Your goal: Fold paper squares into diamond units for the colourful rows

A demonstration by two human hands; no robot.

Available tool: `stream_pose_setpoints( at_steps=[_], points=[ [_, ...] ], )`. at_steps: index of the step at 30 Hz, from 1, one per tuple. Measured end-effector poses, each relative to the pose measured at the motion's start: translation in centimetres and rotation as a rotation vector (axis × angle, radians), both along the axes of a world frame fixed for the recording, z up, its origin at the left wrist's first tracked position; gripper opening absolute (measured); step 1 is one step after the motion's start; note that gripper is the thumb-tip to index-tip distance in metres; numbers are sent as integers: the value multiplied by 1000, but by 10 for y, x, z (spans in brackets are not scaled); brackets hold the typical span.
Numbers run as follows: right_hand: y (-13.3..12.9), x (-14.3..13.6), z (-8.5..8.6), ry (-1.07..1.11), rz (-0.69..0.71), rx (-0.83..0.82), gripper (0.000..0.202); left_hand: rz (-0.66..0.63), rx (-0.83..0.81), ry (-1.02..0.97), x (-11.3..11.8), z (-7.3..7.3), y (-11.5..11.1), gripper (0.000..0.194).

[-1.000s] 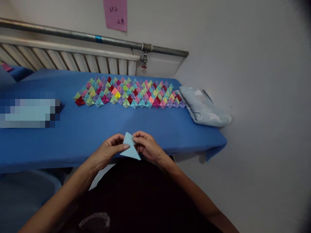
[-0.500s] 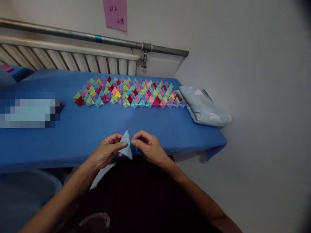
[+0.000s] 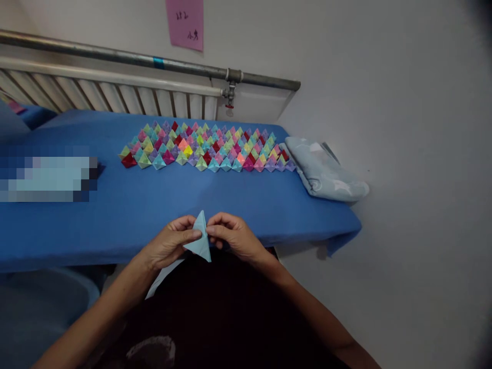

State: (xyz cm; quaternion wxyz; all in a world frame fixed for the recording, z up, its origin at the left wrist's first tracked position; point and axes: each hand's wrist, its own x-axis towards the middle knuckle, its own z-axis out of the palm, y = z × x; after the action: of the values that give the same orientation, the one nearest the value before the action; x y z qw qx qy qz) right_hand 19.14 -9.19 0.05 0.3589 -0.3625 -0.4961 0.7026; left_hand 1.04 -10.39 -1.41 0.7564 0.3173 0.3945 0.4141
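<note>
A light-blue folded paper (image 3: 203,246) is held up in front of the dark shirt (image 3: 223,307), at the near edge of the blue-covered table (image 3: 238,197). The left hand (image 3: 171,243) grips it between thumb and fingers. The right hand (image 3: 236,237) has its bent fingertips at the paper's right edge; whether they pinch it, I cannot tell. Beyond, colourful folded paper pieces (image 3: 202,148) stand in rows beside a folded grey-blue cloth (image 3: 326,171).

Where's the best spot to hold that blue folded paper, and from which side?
Probably its flat middle, from the left. The paper is thin, flat and roughly triangular, so a pinch with the thumb on its face should suit, as the left hand shows. The right hand is at the long right edge, so coming from there looks more crowded.
</note>
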Motion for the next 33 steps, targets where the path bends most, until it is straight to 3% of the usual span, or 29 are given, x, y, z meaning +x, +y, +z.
stream_pose_setpoints(
  at_steps=[11, 17, 23, 27, 29, 33],
  points=[
    [0, 0, 0, -74, -21, 23, 16, 26, -55, 3, 0, 6, 0, 32],
    [1, 0, 0, -219, -41, 31, 9, 81, -11, 148, 4, 6, 1, 35],
    [-1, -2, -3, -284, -61, 92, 6, 58, 101, 307, 2, 2, 6, 37],
    [7, 0, -8, -418, -244, 269, 8, 367, 356, 668, -1, 19, 0, 34],
    [13, 1, -9, -497, -345, 391, 10, 443, 564, 843, 2, 28, -9, 25],
    [20, -2, -3, -578, -403, 566, 11, 111, 919, 972, 18, 29, -21, 8]
  ],
)
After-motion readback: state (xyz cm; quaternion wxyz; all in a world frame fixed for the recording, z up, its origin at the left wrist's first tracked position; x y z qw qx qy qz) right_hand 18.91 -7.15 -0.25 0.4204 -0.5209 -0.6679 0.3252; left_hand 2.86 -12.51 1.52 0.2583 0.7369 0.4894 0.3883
